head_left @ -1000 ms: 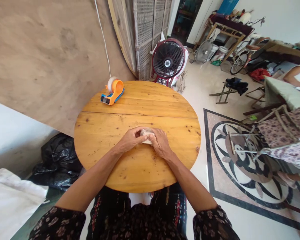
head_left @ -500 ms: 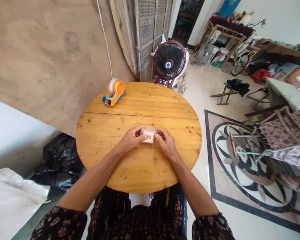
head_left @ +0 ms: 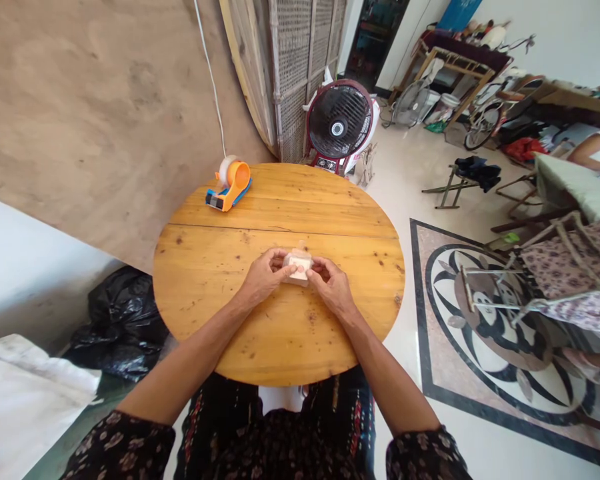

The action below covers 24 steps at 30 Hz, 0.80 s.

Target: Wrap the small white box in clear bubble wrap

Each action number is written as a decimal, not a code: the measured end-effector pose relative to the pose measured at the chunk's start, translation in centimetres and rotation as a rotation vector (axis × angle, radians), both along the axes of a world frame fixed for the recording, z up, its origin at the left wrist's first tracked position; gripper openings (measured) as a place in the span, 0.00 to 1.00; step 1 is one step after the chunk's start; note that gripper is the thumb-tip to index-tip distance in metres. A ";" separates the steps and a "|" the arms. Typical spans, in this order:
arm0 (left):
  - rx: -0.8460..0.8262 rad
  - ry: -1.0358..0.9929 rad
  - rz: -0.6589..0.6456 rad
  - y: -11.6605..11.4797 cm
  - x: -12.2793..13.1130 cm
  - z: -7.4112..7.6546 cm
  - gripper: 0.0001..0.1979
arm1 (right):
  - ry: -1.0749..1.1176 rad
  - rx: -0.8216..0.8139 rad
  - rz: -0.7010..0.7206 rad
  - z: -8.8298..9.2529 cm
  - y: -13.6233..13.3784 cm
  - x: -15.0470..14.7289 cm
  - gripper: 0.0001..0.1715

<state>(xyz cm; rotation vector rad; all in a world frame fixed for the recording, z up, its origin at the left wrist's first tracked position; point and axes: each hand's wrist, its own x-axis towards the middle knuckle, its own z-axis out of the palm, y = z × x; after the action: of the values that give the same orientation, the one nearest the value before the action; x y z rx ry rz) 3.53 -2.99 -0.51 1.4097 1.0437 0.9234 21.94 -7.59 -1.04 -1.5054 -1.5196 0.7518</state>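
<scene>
- The left hand (head_left: 265, 275) is curled around the left end of a small pale block (head_left: 300, 265), its thumb lying over the near part of the top and its fingers bent along the far left side
- The right hand (head_left: 333, 283) is at the block's other end, fingers bent and thumb tip at the right edge; the two hands hold it between them
- The small pale block sits right between the fingertips of both hands, in see-through wrapping, with a clear flap (head_left: 301, 246) sticking out on the side away from the palms
- Under both hands is the round wooden table (head_left: 280, 213), its bare planks reaching past the fingers on every side
- Ahead of the left hand and a little to its left, near the table's far edge, stands an orange tape dispenser (head_left: 236, 183) with a blue base and a roll of clear tape
- Straight beyond the right hand, past the table, is a fan (head_left: 339, 123) with a dark red rim
- Well out to the left of the left hand, lower down, lies a black plastic bag (head_left: 120, 323)
- Far to the right of the right hand are a patterned floor panel (head_left: 430, 347), a folding stool (head_left: 447, 190) bearing something dark and, farther off, another person's arm (head_left: 586, 150) by a cloth-covered table (head_left: 565, 177)
</scene>
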 end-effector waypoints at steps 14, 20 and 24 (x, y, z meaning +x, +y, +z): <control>0.275 0.386 -0.031 -0.1 -0.4 0.8 0.15 | -0.176 0.046 0.071 0.8 -0.1 -0.5 0.17; 0.350 0.374 -0.018 -0.7 -0.1 0.2 0.14 | -0.241 0.055 0.077 0.7 -0.2 -0.4 0.17; 0.356 0.356 -0.062 -0.6 -0.2 0.3 0.15 | -0.300 0.057 0.137 0.9 0.0 -0.2 0.17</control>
<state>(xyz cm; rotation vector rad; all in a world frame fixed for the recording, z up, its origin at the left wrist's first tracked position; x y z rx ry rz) 3.37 -3.55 -0.22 1.9450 1.1244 0.8594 21.75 -7.62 -0.11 -1.5337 -1.8675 0.5721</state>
